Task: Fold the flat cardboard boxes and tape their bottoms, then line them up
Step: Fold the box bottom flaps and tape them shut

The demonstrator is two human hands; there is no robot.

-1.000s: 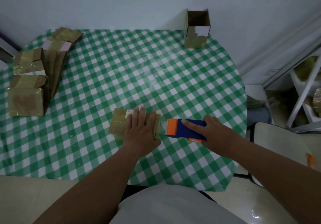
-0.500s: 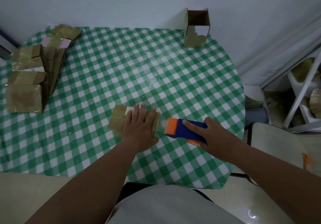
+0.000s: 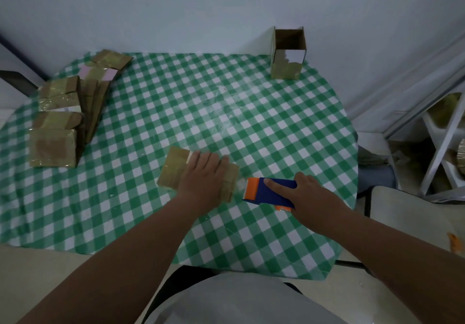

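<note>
A small cardboard box [image 3: 173, 170] lies on its side on the green checked table [image 3: 226, 112]. My left hand [image 3: 203, 180] presses flat on top of it with straight fingers. Just right of the box, my right hand [image 3: 309, 195] grips a blue and orange tape dispenser [image 3: 264, 193], index finger stretched along its top. The dispenser's orange end sits close to the box's right end. One folded box [image 3: 288, 53] stands upright with its top open at the far right of the table.
A heap of flat taped cardboard boxes [image 3: 65, 112] lies at the table's left side. A white wall runs behind the table. White chairs [image 3: 412, 205] and a white rack [image 3: 445, 135] stand to the right.
Both hands, the box and the dispenser keep their places on the table. Only the view shifts slightly as my head moves.
</note>
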